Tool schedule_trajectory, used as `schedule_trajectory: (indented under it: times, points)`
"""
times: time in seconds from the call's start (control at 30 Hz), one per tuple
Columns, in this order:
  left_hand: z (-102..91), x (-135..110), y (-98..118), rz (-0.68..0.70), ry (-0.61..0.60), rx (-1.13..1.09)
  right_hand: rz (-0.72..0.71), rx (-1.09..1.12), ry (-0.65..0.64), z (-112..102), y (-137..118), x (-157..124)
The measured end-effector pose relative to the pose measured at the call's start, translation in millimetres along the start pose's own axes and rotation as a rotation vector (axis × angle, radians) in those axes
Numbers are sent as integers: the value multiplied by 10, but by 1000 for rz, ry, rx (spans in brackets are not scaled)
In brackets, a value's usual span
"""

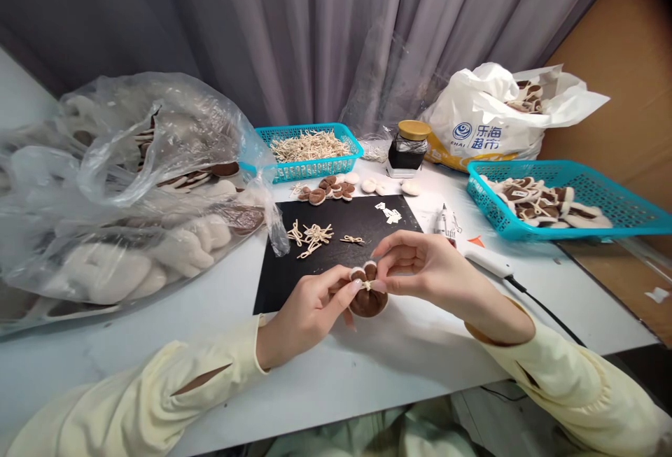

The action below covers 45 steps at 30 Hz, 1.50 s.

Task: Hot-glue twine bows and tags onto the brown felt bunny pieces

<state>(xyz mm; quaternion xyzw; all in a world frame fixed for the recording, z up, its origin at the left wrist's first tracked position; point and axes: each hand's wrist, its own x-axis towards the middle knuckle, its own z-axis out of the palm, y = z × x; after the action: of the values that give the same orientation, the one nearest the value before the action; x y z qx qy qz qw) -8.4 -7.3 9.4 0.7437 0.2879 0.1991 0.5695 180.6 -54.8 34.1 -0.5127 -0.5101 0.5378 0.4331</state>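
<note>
Tabletop [420,352] leaves brown piece [369,304] room before near edge [336,417].

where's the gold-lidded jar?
In the head view, the gold-lidded jar stands right of centre, just left of the white shopping bag, beyond the black mat.

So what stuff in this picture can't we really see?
All in the head view:
- Back of the brown fuzzy rounded piece: turned away, partly covered by the left hand.
- Any print on the small white paper labels: too small.
- Part of the white plastic handheld tool: behind the right hand.
- Bottom of the white plastic shopping bag's contents: hidden by its sides.
- Left end of the big clear plastic bag: cut off by the picture's edge.
</note>
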Motion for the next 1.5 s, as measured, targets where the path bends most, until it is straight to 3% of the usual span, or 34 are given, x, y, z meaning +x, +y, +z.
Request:
schedule_trajectory:
  times: [0.47, 0.77, 0.97, 1.5]
  points:
    - [4, -38, 1, 4, 51, 20, -20, 80, -7, 21, 29, 9]
    - [12, 31, -27, -13, -21, -337, -113, 118, 72, 33, 71, 49]
    - [28, 18, -10, -118, -52, -358, -107, 58, 8, -9, 102, 83]
    - [3, 25, -25, -136, -19, -417, -15, 196, -116, -179, 92, 93]
